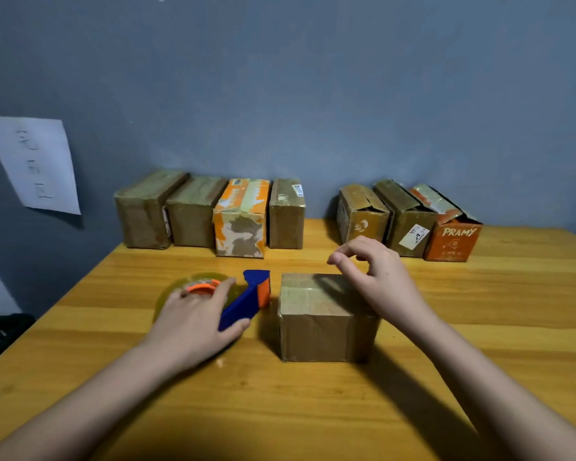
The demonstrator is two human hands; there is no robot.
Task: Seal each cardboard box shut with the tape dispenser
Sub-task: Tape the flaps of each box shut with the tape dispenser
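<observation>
The wooden surface (313, 410) carries a row of four boxes (210, 214) at 11 o'clock and three more boxes (409, 221) at 1 o'clock. The cardboard box (326, 321) sits at centre. The right hand (376, 277) hovers over its far right corner, fingers loosely curled, holding nothing. At the box's 9 o'clock, just beside it, the left hand (197, 321) grips the blue tape dispenser (246, 301).
</observation>
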